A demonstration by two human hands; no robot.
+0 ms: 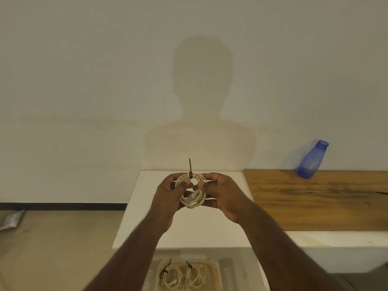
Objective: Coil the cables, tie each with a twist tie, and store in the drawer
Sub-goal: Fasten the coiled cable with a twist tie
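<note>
I've got a coiled white cable (191, 193) held up in the air over the white cabinet top (147, 217), roughly in the middle of the scene. My left hand (169, 195) is curled around the left side of the coil with the thumb pressed on the front of the loops, and my right hand (220, 194) grips the right side the same way, thumb tip pinching the strands near the middle. A black tie (190, 170) is wrapped around the top of the coil, and its loose tail sticks straight up past my fingers. Down at the near edge, between my forearms, the open drawer (247, 267) shows two more coiled white cables lying side by side on a woven mat (212, 276), the left one (171, 277) and the right one (196, 276), each with a dark tie on it. Off to the right there's a wooden board (315, 198) on the counter, with a blue plastic bottle (311, 159) standing at its far edge against the wall. Far left on the floor lies a crumpled silvery wrapper (11, 219), can't tell what it is.
</note>
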